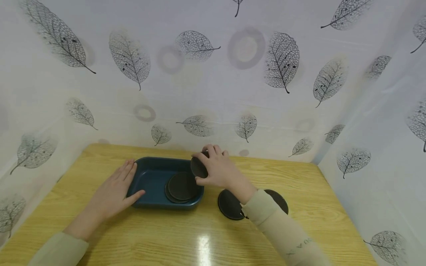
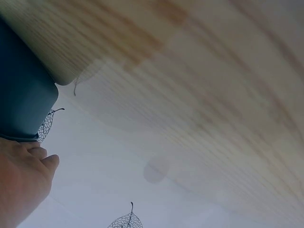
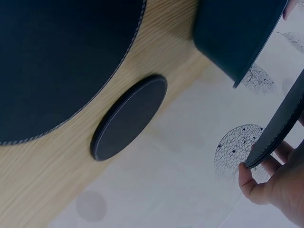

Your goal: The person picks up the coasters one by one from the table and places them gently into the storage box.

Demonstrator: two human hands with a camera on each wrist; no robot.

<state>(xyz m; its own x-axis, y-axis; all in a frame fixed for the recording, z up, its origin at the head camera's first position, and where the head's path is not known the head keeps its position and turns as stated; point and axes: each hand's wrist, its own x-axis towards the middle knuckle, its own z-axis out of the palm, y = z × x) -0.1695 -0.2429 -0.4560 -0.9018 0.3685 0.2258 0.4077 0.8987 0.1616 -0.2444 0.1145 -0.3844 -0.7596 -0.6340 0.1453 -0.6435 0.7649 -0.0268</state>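
My right hand point(image 1: 217, 168) pinches a round black coaster point(image 1: 198, 168) by its edge, holding it tilted above the right end of a dark blue rectangular tray point(image 1: 148, 184). The same coaster point(image 3: 280, 126) shows its stitched rim in the right wrist view. Inside the tray, toward the right, round black coasters point(image 1: 182, 186) lie overlapped. My left hand point(image 1: 114, 188) rests against the tray's left end, fingers extended along it and thumb over the front rim. In the left wrist view, part of that hand point(image 2: 26, 180) touches the tray's rim.
Right of the tray, a black coaster point(image 1: 229, 205) lies on the wooden table point(image 1: 159, 236). Another round black coaster point(image 1: 279, 200) lies farther right, partly hidden by my sleeve. A pale leaf-patterned cloth point(image 1: 213, 85) surrounds the table's back and sides.
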